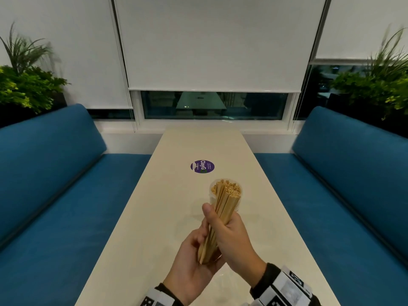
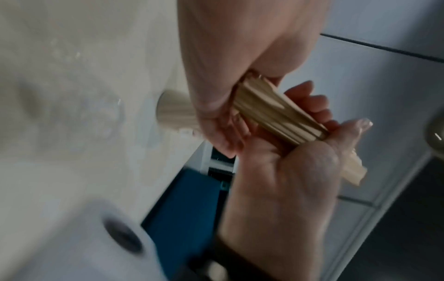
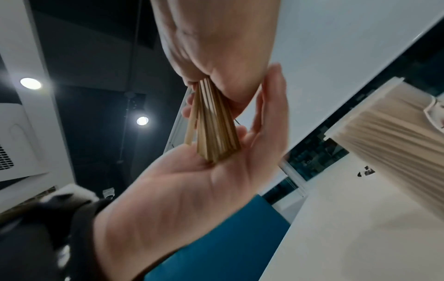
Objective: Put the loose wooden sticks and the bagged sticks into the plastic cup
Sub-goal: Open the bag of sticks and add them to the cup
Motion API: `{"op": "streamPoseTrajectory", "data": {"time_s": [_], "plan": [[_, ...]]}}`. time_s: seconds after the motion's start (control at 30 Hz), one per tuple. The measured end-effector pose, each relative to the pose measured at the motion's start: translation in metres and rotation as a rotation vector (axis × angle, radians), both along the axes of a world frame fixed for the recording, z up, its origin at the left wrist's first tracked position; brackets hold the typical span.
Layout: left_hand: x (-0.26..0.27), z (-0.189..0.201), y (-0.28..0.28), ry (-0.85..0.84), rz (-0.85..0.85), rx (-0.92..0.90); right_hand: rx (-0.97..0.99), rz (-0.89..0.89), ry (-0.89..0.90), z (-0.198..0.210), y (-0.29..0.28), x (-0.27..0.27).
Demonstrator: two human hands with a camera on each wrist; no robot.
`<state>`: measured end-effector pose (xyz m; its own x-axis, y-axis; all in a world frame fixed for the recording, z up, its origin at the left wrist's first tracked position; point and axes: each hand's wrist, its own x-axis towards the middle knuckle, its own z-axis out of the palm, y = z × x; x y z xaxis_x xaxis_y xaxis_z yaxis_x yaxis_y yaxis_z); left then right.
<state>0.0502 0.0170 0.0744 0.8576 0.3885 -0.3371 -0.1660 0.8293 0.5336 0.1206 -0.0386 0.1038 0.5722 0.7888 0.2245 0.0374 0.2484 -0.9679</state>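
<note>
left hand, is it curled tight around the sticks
No, the left hand lies open with straight fingers under the sticks' ends; the right hand grips them.

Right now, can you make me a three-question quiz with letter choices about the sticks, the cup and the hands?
1. Where does the plastic cup stand?
A. on the white table
B. on a blue bench
C. on the window sill

2. What colour is the round sticker?
A. red
B. purple
C. yellow

3. How does the right hand hold the bundle of wooden sticks?
A. flat and open
B. not touching
C. fingers curled round it

Answers: 1 A, the cup stands on the tabletop just past the hands. 2 B, its face is purple. 3 C, the right hand grips the bundle while the left hand props the lower ends against its open palm.
</note>
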Motion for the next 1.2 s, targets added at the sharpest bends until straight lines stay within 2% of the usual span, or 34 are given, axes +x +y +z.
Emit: {"op": "streamPoseTrajectory", "data": {"time_s": [0.1,0.2,0.3,0.37,0.57,0.67,0.73,0.97,1.1,1.2], "plan": [[-0.006,-0.005,0.006,0.060,-0.001,0.242,0.000,-0.024,-0.002,0.005,-0.003,0.006],[-0.018,0.008,0.010,0.031,-0.164,0.429,-0.020,-0.079,0.003,0.004,-0.005,0.013],[-0.019,0.013,0.008,0.215,-0.256,0.881,-0.053,-0.089,-0.061,-0.001,-0.006,0.013],[-0.016,0.017,0.002,0.307,-0.255,1.086,-0.082,-0.075,-0.135,-0.005,-0.006,0.008],[-0.010,0.003,-0.001,0.332,-0.194,1.196,-0.259,-0.022,-0.283,-0.001,-0.013,0.019],[-0.008,-0.005,0.007,0.369,-0.204,1.353,-0.332,0.054,-0.240,0.005,-0.020,0.030],[-0.005,-0.010,0.012,0.370,-0.218,1.393,-0.335,0.050,-0.189,0.007,-0.022,0.035],[0.027,-0.003,0.031,0.470,-0.203,1.495,-0.331,-0.174,-0.198,0.013,-0.013,0.066],[0.049,-0.003,0.057,0.608,-0.145,1.566,-0.240,-0.340,-0.205,0.024,-0.005,0.104],[0.068,-0.007,0.069,0.640,-0.091,1.630,-0.177,-0.436,-0.215,0.030,0.008,0.128]]}}
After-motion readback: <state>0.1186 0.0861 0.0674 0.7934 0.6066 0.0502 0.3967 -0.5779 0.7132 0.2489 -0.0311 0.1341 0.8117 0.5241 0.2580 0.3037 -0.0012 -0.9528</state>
